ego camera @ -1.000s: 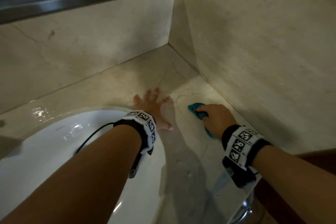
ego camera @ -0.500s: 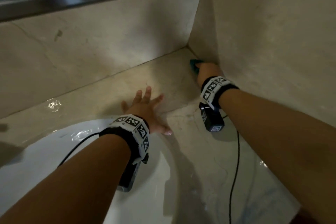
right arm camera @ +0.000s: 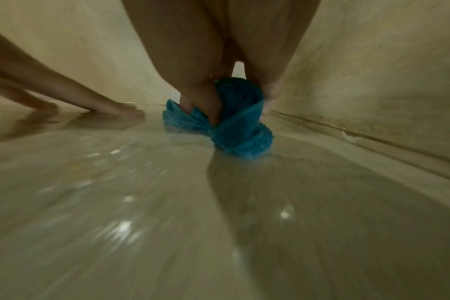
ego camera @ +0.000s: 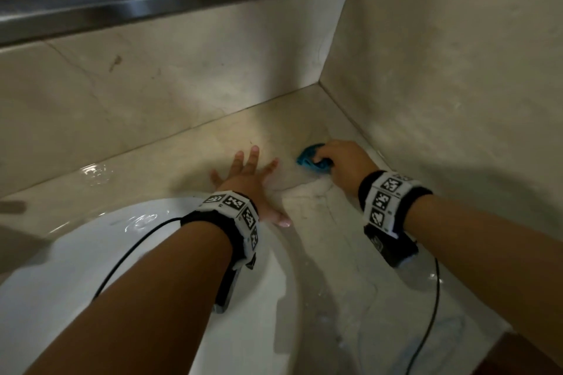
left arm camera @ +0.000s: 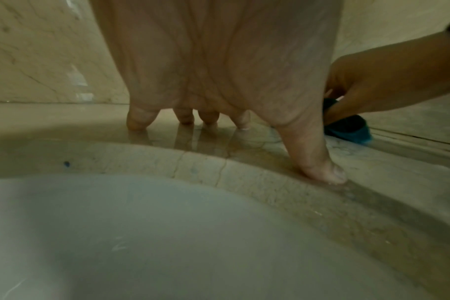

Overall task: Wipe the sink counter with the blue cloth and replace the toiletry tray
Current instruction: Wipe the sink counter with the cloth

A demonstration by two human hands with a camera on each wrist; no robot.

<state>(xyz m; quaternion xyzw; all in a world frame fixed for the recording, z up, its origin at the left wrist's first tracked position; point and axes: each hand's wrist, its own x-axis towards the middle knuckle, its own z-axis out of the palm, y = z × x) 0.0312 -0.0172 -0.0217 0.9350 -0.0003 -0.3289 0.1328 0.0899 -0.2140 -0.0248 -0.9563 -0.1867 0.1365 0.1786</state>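
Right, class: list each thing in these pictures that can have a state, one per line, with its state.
blue cloth: bunched up, pressed on the counter near the corner, in the right hand's grip.
right hand: fingers curled round the cloth.
left hand: fingers spread, flat on the counter beside the basin.
counter: wet, shiny with water.
sink basin: white, no tap or drain in view.
toiletry tray: not in view.

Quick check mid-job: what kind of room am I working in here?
Most likely a bathroom vanity: a white basin set into a stone counter, with a steel-framed mirror on the wall above.
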